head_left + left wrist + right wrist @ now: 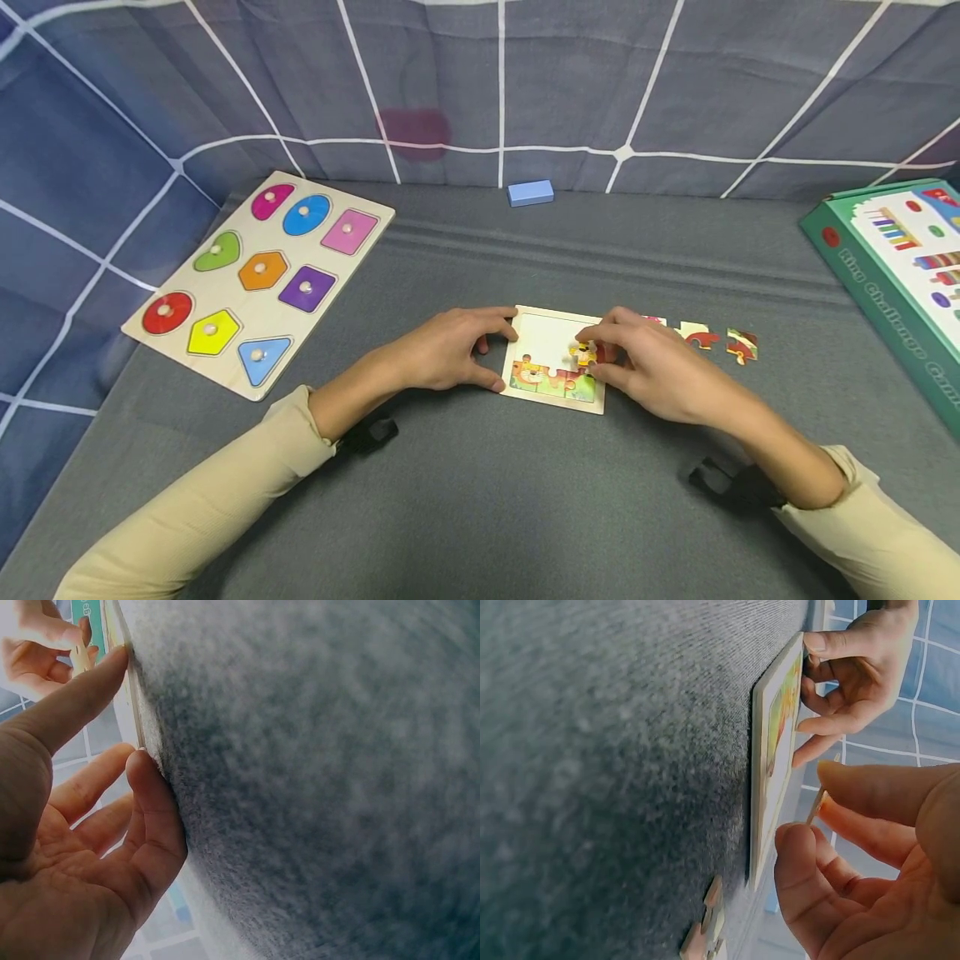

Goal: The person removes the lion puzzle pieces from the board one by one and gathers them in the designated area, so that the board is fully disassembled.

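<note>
A small square jigsaw tray (pixel 555 402) with a pale wooden rim lies on the grey cloth. Joined picture pieces (pixel 551 382) fill its bottom row. My left hand (pixel 448 350) rests at the tray's left edge, its thumb at the near corner and fingertips by the far one. Over the tray's right side, my right hand (pixel 663 367) pinches a jigsaw piece (pixel 582 356) between thumb and fingers. In the right wrist view this piece (pixel 817 806) is tilted, seen edge-on and raised above the tray. The tray's right edge is partly hidden behind that hand in the head view.
Loose jigsaw pieces (pixel 742 345) lie right of the tray, one partly hidden by my right hand. A wooden board with coloured knobbed shapes (pixel 292 333) lies at left. A blue block (pixel 530 193) sits at the back, a green game box (pixel 870 283) at far right.
</note>
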`<state>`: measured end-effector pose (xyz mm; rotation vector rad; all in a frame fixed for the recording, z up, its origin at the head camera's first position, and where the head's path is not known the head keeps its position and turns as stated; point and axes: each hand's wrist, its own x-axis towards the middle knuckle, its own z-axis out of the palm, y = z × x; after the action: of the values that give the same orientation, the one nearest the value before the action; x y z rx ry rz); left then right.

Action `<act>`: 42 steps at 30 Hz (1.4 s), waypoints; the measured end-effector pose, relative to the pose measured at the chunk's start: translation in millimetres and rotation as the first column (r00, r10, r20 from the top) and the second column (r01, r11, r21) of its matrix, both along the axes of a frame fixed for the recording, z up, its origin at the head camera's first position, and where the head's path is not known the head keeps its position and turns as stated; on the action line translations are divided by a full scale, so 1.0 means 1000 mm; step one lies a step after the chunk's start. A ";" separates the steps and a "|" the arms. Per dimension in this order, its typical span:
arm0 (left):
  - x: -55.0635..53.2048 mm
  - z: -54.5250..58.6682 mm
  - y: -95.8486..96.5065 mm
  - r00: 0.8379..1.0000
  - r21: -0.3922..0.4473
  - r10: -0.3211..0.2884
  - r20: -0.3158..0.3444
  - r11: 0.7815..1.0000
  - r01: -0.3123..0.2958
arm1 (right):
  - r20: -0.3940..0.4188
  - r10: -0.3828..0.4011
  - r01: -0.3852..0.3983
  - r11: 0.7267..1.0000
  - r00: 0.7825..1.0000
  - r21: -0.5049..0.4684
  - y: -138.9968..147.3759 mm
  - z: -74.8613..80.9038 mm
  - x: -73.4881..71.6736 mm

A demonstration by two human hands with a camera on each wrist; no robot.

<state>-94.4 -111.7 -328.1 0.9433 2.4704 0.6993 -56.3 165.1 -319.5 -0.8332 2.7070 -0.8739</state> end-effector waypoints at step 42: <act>0.001 0.001 0.000 1.000 -0.016 -0.002 0.002 1.000 0.002 | -0.170 -0.159 0.147 0.986 0.973 -0.083 0.079 -0.004 0.038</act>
<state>-93.4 -111.5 -327.0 0.9377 2.4693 0.6783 -18.6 244.3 -323.9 -0.7551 2.9431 -0.9742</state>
